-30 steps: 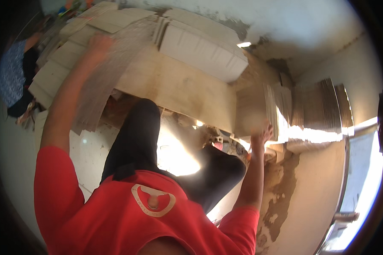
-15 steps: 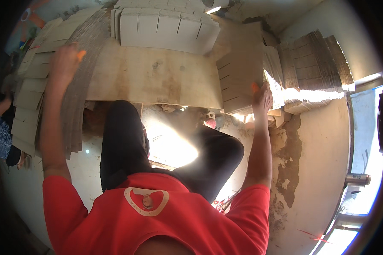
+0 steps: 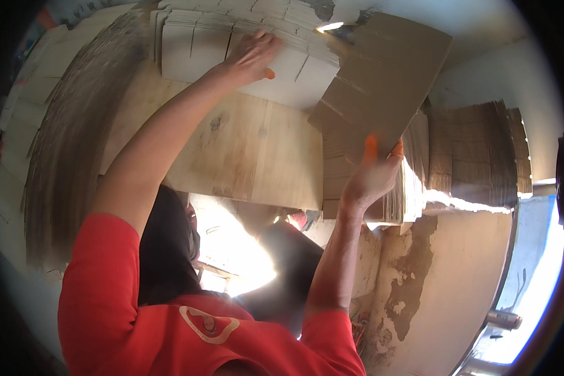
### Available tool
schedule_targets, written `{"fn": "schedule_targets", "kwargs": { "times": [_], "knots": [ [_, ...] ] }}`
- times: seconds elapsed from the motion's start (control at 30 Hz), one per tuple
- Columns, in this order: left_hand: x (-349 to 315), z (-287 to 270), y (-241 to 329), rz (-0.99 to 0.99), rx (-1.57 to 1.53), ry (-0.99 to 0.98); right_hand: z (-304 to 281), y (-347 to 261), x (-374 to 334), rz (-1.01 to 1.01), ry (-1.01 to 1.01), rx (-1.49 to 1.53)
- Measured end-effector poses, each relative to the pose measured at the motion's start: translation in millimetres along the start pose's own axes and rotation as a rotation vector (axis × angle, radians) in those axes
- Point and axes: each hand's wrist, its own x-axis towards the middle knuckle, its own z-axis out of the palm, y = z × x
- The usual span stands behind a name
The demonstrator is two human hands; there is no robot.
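One brown sheet [image 3: 388, 78] is being gripped by the right hand [image 3: 371, 182], its long axis slanting away rightward, the loosely open left hand [image 3: 252, 57] being held at the pale stack [image 3: 185, 59].

Right hand [image 3: 371, 180] gripping slotted cardboard sheet [image 3: 391, 78].

The cardboard sheet [image 3: 395, 69] in the right hand [image 3: 373, 178]'s grip is grey-brown with thin pale lines, against bright orange fingertips [image 3: 371, 149]. Left of the grip, the pale stack [image 3: 194, 50] is off-white with dark slits, the wooden board [image 3: 263, 147] tan with brown stains; right of it, the cardboard pile [image 3: 473, 147] is darker brown. Below and left, the shirt [image 3: 163, 341] is red, the trousers [image 3: 163, 250] black.
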Motion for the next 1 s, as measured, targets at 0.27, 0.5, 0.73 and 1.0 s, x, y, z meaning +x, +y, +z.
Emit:
{"fn": "schedule_targets", "kwargs": {
  "times": [0.27,0.5,0.73,1.0],
  "knots": [
    [52,62,-17,0.033,0.218,0.066,24,15,5,0.026,-0.039,-0.010],
    [39,47,-28,0.287,0.040,0.239,23,15,6,-0.149,0.035,-0.051],
    [18,30,-3,0.151,-0.081,0.014,19,7,4,-0.219,0.010,-0.074],
    [-14,24,33,0.327,-0.092,0.045,18,11,-2,-0.347,-0.099,-0.142]
  ]
}}
